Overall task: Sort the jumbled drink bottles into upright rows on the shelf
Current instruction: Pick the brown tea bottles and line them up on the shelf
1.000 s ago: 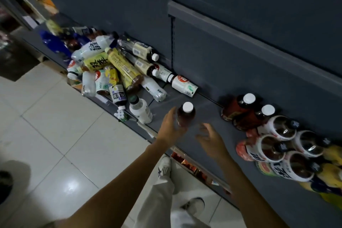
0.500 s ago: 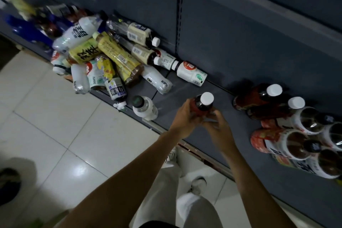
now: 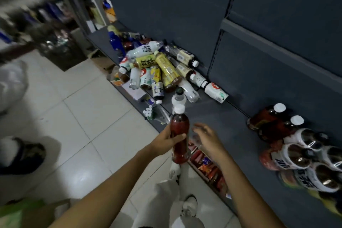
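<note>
My left hand point(image 3: 166, 139) grips a dark red drink bottle with a white cap point(image 3: 179, 135), held upright in front of the shelf edge. Just right of the bottle, my right hand point(image 3: 207, 138) hovers with relaxed fingers and holds nothing. A jumble of lying bottles point(image 3: 159, 72) covers the left part of the dark grey shelf point(image 3: 222, 122). One small clear bottle with a dark cap point(image 3: 178, 98) stands right behind the held bottle. Upright rows of bottles point(image 3: 299, 146) stand at the right, two dark red ones with white caps point(image 3: 268, 118) at the back.
White tiled floor point(image 3: 88, 116) lies left of the shelf. A lower shelf with red snack packets point(image 3: 205, 164) shows under the edge. Another person's shoe point(image 3: 24, 155) and a white bag point(image 3: 11, 83) are at the far left. My legs and shoes point(image 3: 188, 207) are below.
The held bottle has come back from over the shelf toward me and now shows full length. My right hand has let go of it and opened beside it. The view swung left.
</note>
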